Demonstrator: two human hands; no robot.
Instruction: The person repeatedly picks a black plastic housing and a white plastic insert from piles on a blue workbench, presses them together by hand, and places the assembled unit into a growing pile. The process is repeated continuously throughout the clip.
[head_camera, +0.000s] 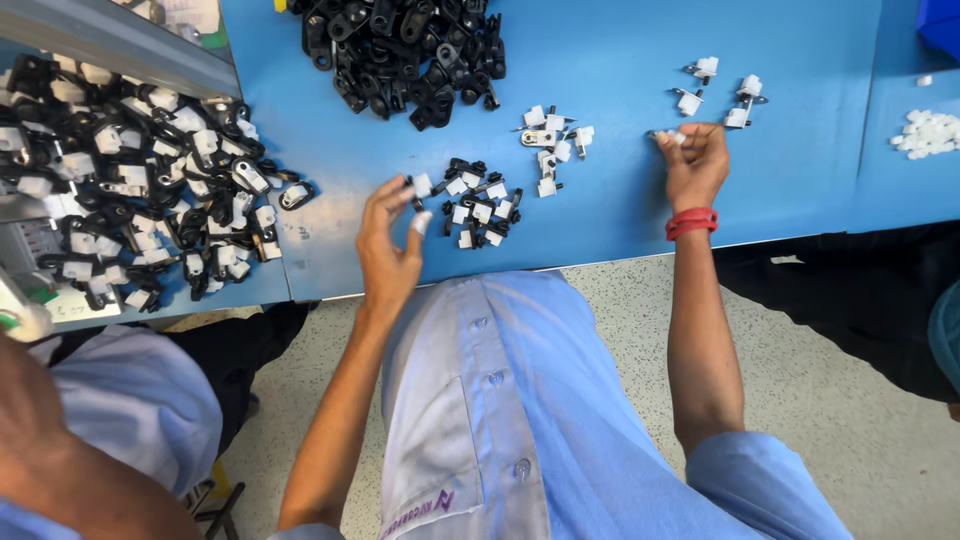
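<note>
Left hand (388, 240): lower centre-left of the frame, fingers half curled, thumb and fingertips pinching a small assembled piece, a black plastic clip with a white plastic cap (419, 186); a second white bit shows at the lower fingers, too small to tell.
Right hand (694, 160): upper right of centre, red band at the wrist, fingers closed loosely on a small white plastic piece with a metal pin (668, 135) against the blue work table (620, 60).
Between the hands: small heap of black-and-white assembled clips (478, 203) just beside the left hand; above it a cluster of white caps on metal tabs (552, 140).
Beyond right hand: four loose white-and-metal pieces (722, 92), near but apart.
Top centre: pile of bare black plastic clips (405, 50).
Left edge: large heap of assembled black-and-white clips (130, 180).
Far right: little mound of white plastic caps (928, 132).
Progress (judgement): many pieces assembled, the black pile remains sizeable; well underway, far from finished.
</note>
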